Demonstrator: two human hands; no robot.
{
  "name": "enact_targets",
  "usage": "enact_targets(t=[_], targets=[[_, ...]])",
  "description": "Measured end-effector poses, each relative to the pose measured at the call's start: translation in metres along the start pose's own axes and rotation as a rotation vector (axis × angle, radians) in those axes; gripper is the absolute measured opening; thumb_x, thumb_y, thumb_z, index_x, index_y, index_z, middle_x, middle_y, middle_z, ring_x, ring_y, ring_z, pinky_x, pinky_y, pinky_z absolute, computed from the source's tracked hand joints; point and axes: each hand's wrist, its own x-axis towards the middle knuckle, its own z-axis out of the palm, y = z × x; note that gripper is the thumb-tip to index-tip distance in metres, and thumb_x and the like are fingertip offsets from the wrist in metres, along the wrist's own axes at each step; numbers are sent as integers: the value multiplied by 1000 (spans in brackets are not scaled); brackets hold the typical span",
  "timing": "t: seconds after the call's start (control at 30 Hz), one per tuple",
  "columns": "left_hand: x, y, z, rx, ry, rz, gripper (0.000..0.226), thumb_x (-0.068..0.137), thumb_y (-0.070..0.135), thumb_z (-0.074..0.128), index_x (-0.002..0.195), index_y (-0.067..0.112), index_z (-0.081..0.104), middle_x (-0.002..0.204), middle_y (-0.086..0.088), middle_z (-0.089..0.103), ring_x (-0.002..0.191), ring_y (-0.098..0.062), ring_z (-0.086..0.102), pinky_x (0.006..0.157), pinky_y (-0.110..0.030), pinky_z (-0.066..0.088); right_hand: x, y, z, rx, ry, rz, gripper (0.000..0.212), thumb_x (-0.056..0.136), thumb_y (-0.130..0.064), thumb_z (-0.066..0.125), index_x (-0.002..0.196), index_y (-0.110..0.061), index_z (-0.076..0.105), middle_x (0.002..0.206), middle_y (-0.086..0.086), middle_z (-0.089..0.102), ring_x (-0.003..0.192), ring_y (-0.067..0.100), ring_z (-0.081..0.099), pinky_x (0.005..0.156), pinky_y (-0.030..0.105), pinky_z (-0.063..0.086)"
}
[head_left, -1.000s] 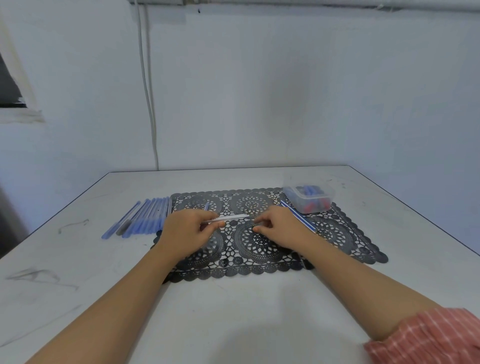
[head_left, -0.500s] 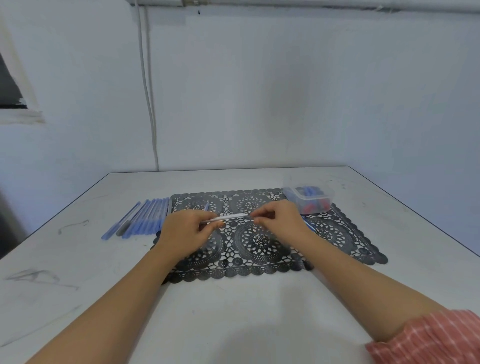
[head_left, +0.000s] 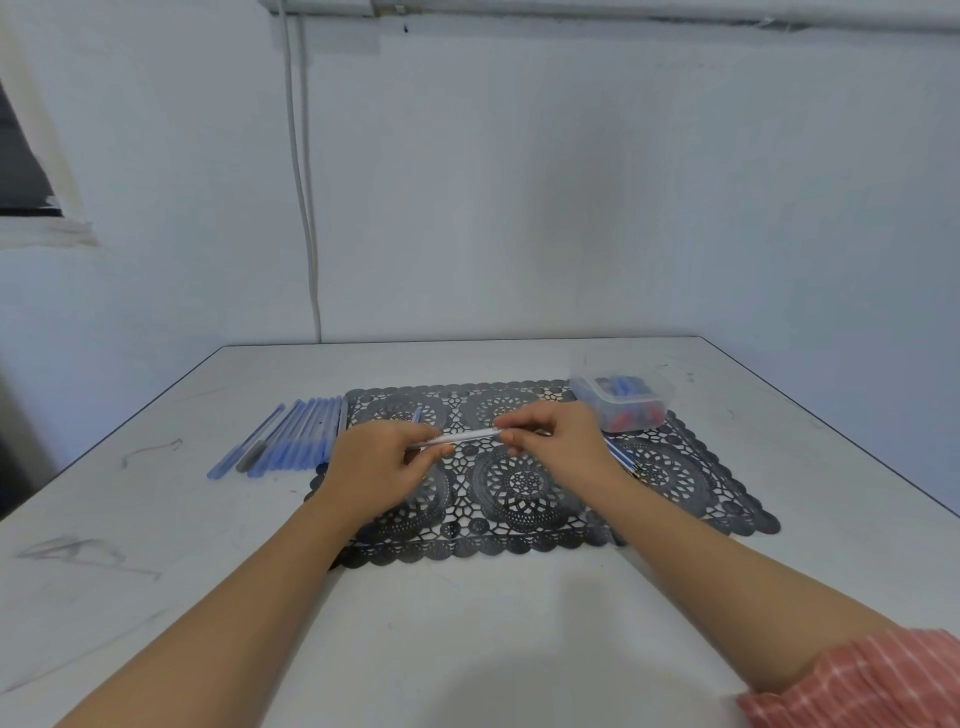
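Your left hand (head_left: 379, 462) and your right hand (head_left: 563, 441) are both closed on the same thing, a thin clear pen barrel (head_left: 460, 438). The left hand grips one end with curled fingers and thumb, and the right hand pinches the other end with the fingertips. The barrel lies almost level between them, a little higher at the right end. It is held above the middle of the black lace mat (head_left: 519, 488), and I cannot tell if it touches the mat.

The mat lies on the white bench (head_left: 467, 623), and your wrists cross its near scalloped edge. Between this edge and you there is a wide bare strip of bench, taken only by your forearms and the striped sleeve (head_left: 857, 680).

On the left, a row of blue pens (head_left: 291, 436) lies on the bare bench, just beside the left edge of the mat and near your left hand. Between the row and the left edge of the bench, some bench is open. Just behind the left hand a small blue piece (head_left: 417, 414) stands out from the mat.

On the right, a clear plastic box (head_left: 623, 402) with blue and red small parts sits on the far right corner of the mat, close behind your right hand. A few thin refills (head_left: 621, 457) lie on the mat just beside your right wrist. The right part of the mat and the bench beyond it are open until the right edge. Behind the mat, a strip of bench runs to the wall.
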Motion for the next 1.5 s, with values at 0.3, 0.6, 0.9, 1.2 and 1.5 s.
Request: enact_targets(t=[0.3,0.6,0.9,1.2,1.5], targets=[[-1,0,0,-21,-10,17,31,84,51,55,101,31,72,57,13,62,49,5,47,47,-15,31,0,4,2,37,2,-38,17,79,-3,70,90,-15,73,71,2,70,60,11,66,71,23,55],[-1,3,1,-22,32,57,44,81,60,40,93,33,73,53,12,60,47,1,48,45,-17,36,-1,7,7,146,-53,-7,12,89,-8,59,91,-18,66,70,9,66,54,11,58,55,21,51],[-2,8,-1,-43,77,128,39,83,56,45,91,31,74,56,13,62,49,-1,53,43,-20,42,-4,5,4,-119,-24,-77,46,95,-38,43,60,-14,61,56,7,62,47,12,54,54,21,47],[-4,9,-2,-71,84,104,41,83,58,45,95,31,74,57,14,63,47,3,49,44,-13,34,-2,10,1,-221,-45,-297,38,97,-31,44,63,-18,55,53,2,55,49,11,49,57,37,46],[-4,9,-3,-72,79,112,42,82,58,44,94,31,74,58,15,63,49,2,51,44,-12,34,-1,15,-2,-272,-57,-380,30,97,-33,44,69,-29,53,53,1,54,49,20,50,54,44,46]])
